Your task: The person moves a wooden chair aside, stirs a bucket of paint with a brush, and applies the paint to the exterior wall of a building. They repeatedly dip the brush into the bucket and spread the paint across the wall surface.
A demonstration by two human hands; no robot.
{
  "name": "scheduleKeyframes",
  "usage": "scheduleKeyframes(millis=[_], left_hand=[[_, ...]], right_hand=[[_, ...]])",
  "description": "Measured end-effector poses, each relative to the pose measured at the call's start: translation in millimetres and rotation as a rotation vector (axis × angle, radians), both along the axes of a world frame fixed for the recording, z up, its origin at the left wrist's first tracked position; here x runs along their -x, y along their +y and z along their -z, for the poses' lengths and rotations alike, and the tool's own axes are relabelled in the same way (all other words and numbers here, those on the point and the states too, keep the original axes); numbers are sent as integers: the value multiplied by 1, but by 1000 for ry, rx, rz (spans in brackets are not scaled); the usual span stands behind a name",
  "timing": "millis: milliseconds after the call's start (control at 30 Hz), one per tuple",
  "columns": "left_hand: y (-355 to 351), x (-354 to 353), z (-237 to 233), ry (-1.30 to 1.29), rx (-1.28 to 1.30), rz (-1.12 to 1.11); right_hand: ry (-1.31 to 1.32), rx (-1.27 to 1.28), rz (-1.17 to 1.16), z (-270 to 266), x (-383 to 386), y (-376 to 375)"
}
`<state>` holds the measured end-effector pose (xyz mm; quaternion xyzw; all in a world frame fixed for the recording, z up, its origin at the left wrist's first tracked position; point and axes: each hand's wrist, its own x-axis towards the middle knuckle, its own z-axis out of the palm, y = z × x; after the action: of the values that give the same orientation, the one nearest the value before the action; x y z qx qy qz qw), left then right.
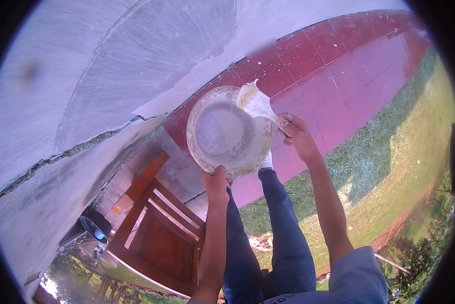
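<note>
My left hand point(216, 183) grips the near rim of a round bucket point(199, 156), thumb over the edge. Whitish paint point(218, 130) lies in the bucket, and its rim is smeared with splashes. In my right hand point(296, 134) is the handle of a wide paintbrush point(258, 103), its head coated thick with white. The brush tilts up to the left, and its bristles overlap the far right rim of the bucket in this view.
A wooden chair point(159, 243) stands at lower left, close by the wall point(151, 55), which has a long crack. Red floor tiles point(313, 55) with white spatters run along it, bordered by grass point(361, 167). A dark cylindrical container point(96, 223) sits behind the chair.
</note>
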<state>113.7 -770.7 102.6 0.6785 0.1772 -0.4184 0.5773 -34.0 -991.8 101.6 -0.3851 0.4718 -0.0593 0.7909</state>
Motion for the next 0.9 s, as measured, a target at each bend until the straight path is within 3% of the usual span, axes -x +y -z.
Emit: scheduleKeyframes(millis=[100,267,500,600,700,767,900], left_hand=[[6,-4,29,-152,18,73],[2,-9,31,-126,43,47],[5,-1,12,-34,-72,-7],[25,3,24,-59,-72,-13],[59,8,52,-90,-86,17],[69,11,60,-100,-78,-23],[89,15,59,-142,-189,37]], right_hand=[[-16,155,134,-14,-34,-48],[-10,328,225,-40,-110,-134],[-272,385,282,-134,-113,-133],[-195,245,366,-98,-91,-128],[68,114,295,1,-100,-139],[189,160,225,66,-118,-144],[70,195,269,15,-157,-150]])
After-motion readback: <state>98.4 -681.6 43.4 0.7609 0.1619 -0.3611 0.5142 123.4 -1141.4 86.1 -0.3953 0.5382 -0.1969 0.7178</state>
